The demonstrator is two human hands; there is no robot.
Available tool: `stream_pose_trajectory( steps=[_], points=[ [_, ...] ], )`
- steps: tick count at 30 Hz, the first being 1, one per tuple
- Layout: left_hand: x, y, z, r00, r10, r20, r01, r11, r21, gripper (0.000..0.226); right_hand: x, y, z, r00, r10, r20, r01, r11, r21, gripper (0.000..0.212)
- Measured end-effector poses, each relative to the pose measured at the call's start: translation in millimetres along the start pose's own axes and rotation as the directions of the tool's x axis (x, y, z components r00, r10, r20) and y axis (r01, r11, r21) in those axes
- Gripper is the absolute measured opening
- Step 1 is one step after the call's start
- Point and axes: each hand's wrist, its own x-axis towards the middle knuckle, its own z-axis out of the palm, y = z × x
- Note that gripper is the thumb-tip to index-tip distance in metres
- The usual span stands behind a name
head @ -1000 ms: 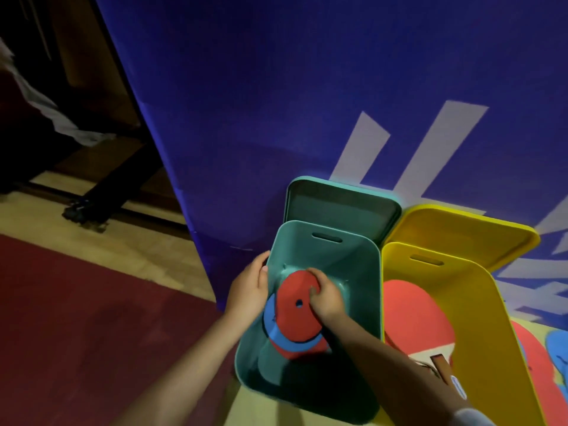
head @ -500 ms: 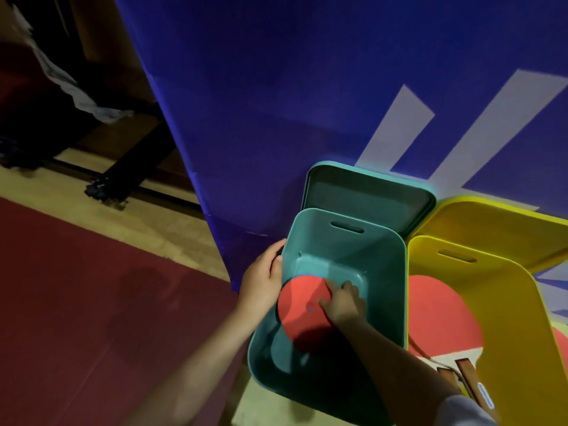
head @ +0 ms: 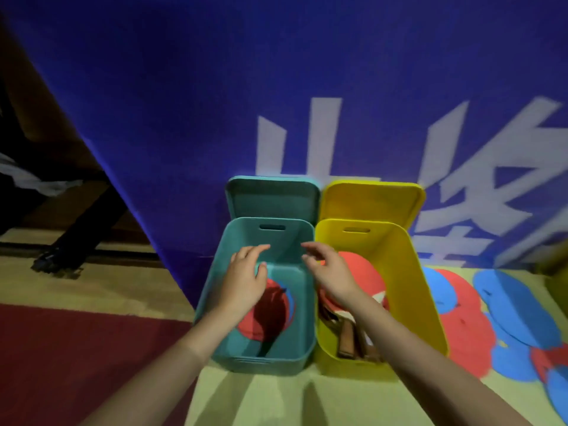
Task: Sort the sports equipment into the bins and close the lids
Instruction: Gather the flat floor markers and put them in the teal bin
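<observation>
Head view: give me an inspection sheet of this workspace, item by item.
Surface: yellowish floor, dark red area at left.
Job's things: teal bin open, red and blue discs inside; teal lid upright behind it. Yellow bin open, paddles inside; yellow lid upright behind.
Clutter: loose discs on the floor at right.
Hands: left hand and right hand over the bins, holding nothing.
Cables: nothing seen.
Surroundings: blue banner with white lettering.
</observation>
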Motion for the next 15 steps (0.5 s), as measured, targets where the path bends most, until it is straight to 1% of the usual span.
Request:
stream_pose_trajectory(
  steps=[2,4,6,8,12,15],
  points=[
    [-5,39,19,0.996,0.059,0.066,-0.052,0.993,-0.110,0.044,-23,5,-42,0.992,0.013,-0.127,-0.004,0.998,0.067,0.023],
    [-12,80,43,0.984,0.106,0.145,-0.073,0.973,-0.220,0.044,-50,18,-86,0.971,0.051,-0.235,-0.022,0.992,0.123,0.023],
    [-19,117,69,0.966,0.157,0.208,-0.093,0.954,-0.287,0.040,-77,38,-127,0.948,0.093,-0.305,-0.050,0.988,0.145,0.024],
    [-26,153,97,0.944,0.223,0.242,-0.133,0.932,-0.339,0.036,-105,65,-162,0.913,0.165,-0.374,-0.106,0.979,0.172,0.022],
    [-41,220,154,0.891,0.311,0.329,-0.168,0.902,-0.397,0.036,-154,131,-221,0.812,0.350,-0.467,-0.294,0.937,0.189,0.019],
    [-52,264,199,0.865,0.301,0.401,-0.120,0.900,-0.419,0.035,-183,180,-261,0.756,0.448,-0.476,-0.417,0.892,0.178,0.020]
  ],
)
